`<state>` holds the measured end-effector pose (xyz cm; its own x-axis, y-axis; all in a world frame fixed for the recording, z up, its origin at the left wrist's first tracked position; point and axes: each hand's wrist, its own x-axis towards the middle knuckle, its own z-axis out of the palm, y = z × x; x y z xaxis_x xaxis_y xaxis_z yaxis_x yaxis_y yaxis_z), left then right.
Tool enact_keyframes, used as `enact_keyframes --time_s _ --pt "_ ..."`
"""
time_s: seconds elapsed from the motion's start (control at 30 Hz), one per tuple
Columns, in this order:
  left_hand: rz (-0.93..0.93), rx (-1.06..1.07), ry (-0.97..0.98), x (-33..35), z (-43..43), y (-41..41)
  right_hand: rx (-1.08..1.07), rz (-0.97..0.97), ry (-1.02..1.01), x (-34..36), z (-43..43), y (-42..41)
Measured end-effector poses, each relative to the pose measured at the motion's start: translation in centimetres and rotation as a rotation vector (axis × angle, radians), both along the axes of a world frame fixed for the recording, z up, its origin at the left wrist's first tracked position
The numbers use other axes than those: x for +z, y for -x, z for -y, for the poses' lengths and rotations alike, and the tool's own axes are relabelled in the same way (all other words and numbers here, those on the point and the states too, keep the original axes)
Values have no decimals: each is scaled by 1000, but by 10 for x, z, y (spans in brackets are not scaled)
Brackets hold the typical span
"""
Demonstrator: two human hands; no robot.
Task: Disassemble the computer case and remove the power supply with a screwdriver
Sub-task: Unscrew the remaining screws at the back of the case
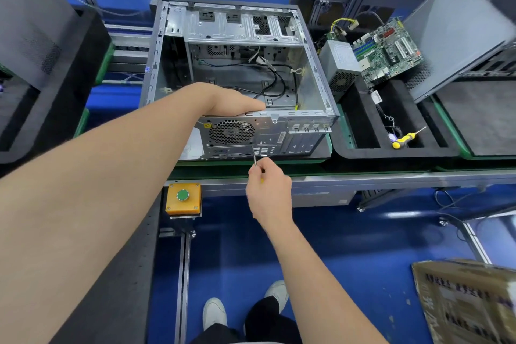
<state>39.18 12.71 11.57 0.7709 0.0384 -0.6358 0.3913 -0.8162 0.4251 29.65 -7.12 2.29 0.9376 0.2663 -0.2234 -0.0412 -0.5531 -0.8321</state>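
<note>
1. Head view: the computer case [237, 70] lies on its side with the open side up, its rear panel facing the person.
2. The left hand [223, 100] rests palm-down on the case's near top edge, fingers [251, 106] stretched flat and close together over the rim, gripping nothing.
3. The right hand [269, 190] is curled closed around a screwdriver [254, 155]; only the thin metal shaft shows past the fingertips [258, 169].
4. The shaft's tip touches the rear panel just beside the round fan grille [231, 132], below the left hand's fingers.
5. The power supply [339, 65] already sits outside the case, well to the right of both hands, leaning against a green motherboard [386, 50].
6. A second, yellow-handled screwdriver [405, 139] lies in the black tray [363, 152] to the right of the right hand's fingers.
7. An orange button box [183, 198] sits just left of the right hand's knuckles.
</note>
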Motion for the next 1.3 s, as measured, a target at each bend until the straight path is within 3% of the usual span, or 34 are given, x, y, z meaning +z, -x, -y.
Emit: enact_keyframes --time_s 0.1,0.2,0.3,0.43,0.63,0.7,0.8,0.97,1.1,1.17,1.23,1.3 --pt "-15 14 -5 1 1 1 4 316 437 -5 -10 10" --pt "-26 18 -8 2 2 1 -25 403 523 -9 -6 9" --pt "-19 10 -19 2 2 1 -52 194 208 -8 2 -1" --pt "1 -38 -30 3 2 1 -82 -520 -340 -3 15 -21" --pt "14 -48 -42 2 0 1 41 -1234 -1183 -16 28 -17" --pt "14 -41 -42 2 1 1 1 -1367 -1355 -16 25 -15" --pt "13 -52 -51 3 2 1 -49 -1185 -1177 -15 21 -15" --pt "16 -49 -59 3 3 0 -67 -586 -597 -4 11 -10" --pt "24 -50 -45 3 4 1 -36 26 -9 -3 -7 4" --pt "18 -44 -36 4 4 2 -39 215 316 -6 -15 9" --pt "18 -31 -32 5 3 2 -69 311 448 -12 -18 12" --pt "24 -27 -26 4 3 0 -86 324 379 -14 -17 11"
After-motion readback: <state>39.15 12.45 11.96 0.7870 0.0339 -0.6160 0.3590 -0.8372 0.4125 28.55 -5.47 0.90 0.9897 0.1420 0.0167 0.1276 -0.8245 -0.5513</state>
